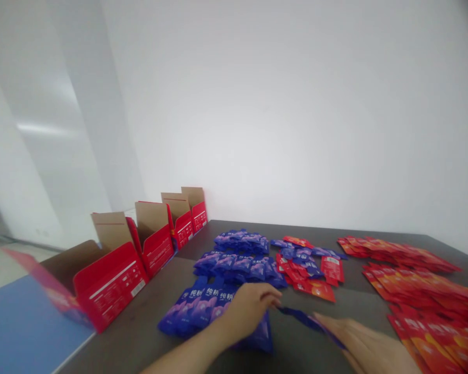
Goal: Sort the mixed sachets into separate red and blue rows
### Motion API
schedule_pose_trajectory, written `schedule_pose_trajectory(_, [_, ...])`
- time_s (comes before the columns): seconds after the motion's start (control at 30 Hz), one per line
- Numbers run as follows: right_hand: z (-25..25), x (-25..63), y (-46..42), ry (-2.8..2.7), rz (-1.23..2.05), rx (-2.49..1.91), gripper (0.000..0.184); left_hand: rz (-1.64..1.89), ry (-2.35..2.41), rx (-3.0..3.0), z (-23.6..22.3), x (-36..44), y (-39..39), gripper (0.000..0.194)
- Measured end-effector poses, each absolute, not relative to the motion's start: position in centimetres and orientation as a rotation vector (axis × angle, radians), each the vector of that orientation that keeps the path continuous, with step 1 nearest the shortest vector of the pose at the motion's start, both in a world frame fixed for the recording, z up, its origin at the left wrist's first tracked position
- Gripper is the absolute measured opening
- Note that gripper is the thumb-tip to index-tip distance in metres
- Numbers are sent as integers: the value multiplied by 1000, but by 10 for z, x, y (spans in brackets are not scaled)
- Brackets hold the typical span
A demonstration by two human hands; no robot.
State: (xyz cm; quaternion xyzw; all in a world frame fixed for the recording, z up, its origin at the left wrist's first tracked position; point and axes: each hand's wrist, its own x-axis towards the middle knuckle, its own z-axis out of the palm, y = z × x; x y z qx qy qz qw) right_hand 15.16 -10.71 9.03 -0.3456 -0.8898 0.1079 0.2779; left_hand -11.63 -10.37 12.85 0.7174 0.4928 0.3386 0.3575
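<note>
My left hand (247,309) reaches over the near row of blue sachets (203,309) on the dark table (148,317), its fingers pinched on the end of one blue sachet (304,318). My right hand (364,345) lies at the lower right with fingers stretched out along the other end of that sachet, touching it. More blue sachets (237,262) lie in rows behind. A mixed heap of red and blue sachets (308,265) sits just beyond the hands.
Several open red cardboard boxes (109,283) stand in a line along the table's left edge. Rows of red sachets (421,291) cover the right side. A blue surface (19,332) adjoins at the lower left. A white wall rises behind.
</note>
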Motion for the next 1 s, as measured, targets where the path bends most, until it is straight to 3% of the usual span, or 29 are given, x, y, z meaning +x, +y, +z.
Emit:
schedule_pose_trajectory(0.13, [102, 94, -99, -2388, -193, -876, 45, 864, 1128, 1290, 133, -134, -105, 66])
schedule_pose_trajectory(0.27, [85, 12, -105, -2316, -556, -511, 21, 1071, 1101, 1182, 118, -135, -109, 63])
schedule_pose_trajectory(0.37, [66, -18, -111, -2208, -539, -224, 14, 1249, 1326, 1470, 115, -161, -107, 57])
schedule_pose_trajectory(0.47, [54, 0, -102, -2161, -464, -213, 16, 1257, 1636, 1750, 122, -209, -104, 49])
schedule_pose_trajectory(0.6, [46, 59, -61, -2316, -353, -687, 33, 995, 1988, 1838, 126, -262, -103, 46])
schedule_pose_trajectory(0.77, [38, 99, -5, -2254, -290, -1173, 48, 650, 2215, 1875, 112, -271, -98, 44])
schedule_pose_trajectory(1.0, [50, 94, 20, -2353, 3, -1395, 59, 160, 2484, 2198, 100, -266, -92, 39])
